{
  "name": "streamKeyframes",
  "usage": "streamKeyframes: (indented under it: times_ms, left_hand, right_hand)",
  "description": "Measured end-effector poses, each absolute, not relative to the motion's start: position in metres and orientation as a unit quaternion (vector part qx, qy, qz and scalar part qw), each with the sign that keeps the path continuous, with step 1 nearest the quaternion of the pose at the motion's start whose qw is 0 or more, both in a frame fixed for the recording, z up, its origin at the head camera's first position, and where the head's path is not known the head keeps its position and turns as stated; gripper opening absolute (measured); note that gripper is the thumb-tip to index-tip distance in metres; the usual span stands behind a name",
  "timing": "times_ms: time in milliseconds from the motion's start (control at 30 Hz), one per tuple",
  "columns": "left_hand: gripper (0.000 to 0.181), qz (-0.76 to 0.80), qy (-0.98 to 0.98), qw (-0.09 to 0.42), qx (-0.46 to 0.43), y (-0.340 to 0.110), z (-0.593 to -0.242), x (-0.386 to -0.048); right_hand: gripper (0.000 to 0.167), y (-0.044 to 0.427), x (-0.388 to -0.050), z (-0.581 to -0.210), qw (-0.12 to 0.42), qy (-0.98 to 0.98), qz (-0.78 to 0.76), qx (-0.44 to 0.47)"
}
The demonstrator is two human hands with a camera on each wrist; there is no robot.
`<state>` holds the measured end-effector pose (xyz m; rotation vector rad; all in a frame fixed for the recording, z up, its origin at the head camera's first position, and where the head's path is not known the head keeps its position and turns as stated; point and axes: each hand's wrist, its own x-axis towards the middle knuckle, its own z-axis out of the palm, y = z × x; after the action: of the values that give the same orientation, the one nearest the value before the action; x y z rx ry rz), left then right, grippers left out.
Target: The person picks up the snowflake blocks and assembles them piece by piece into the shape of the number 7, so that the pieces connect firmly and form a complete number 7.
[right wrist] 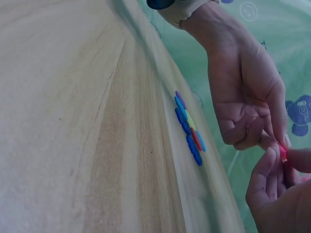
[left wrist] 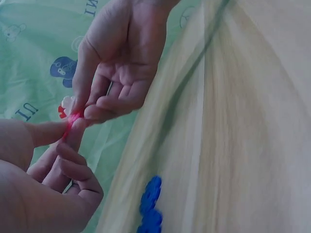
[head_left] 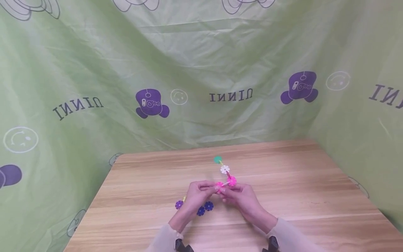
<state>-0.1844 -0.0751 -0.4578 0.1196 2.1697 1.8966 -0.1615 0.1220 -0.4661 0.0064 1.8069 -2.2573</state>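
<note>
A chain of joined snowflake discs stretches away from the hands: a green disc [head_left: 218,159] at the far end, then a yellow one, a white disc [head_left: 225,169], a red one, a bright pink disc [head_left: 232,180] and a white one seen edge-on. At the near end is another pink disc [head_left: 219,187]. Thumb and fingers of my left hand [head_left: 197,196] pinch this near disc. My right hand [head_left: 245,201] pinches at the same spot from the other side, fingertips against the left ones. The fingers partly cover the disc in both wrist views.
Loose snowflake discs lie on the wooden table [head_left: 141,196] below the hands: a purple disc [head_left: 179,204], blue discs [head_left: 200,210], and in the right wrist view also a yellow and a red disc [right wrist: 196,139]. A green printed curtain [head_left: 195,129] hangs behind the table.
</note>
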Motion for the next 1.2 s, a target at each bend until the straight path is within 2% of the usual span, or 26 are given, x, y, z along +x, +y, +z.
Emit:
streamKeyframes:
  times_ms: [200,433,833,1200]
  left_hand:
    - [0.025,0.569,0.809,0.104,0.107,-0.089,-0.453,-0.190]
    - [0.026,0.448,0.877,0.048,0.169,-0.109,-0.447,-0.202]
    - [0.033,0.339,0.922,0.064,0.174,-0.145,-0.458,-0.214]
    - [0.031,0.340,0.924,0.086,0.153,-0.158,-0.466,-0.224]
  right_hand:
    - [0.036,0.124,-0.163,-0.466,0.113,0.633,-0.765,0.022]
    - [0.031,0.127,-0.164,-0.464,0.095,0.632,-0.767,0.052]
    - [0.029,0.134,-0.163,-0.465,0.100,0.629,-0.769,0.048]
    - [0.031,0.132,-0.162,-0.465,0.105,0.631,-0.768,0.040]
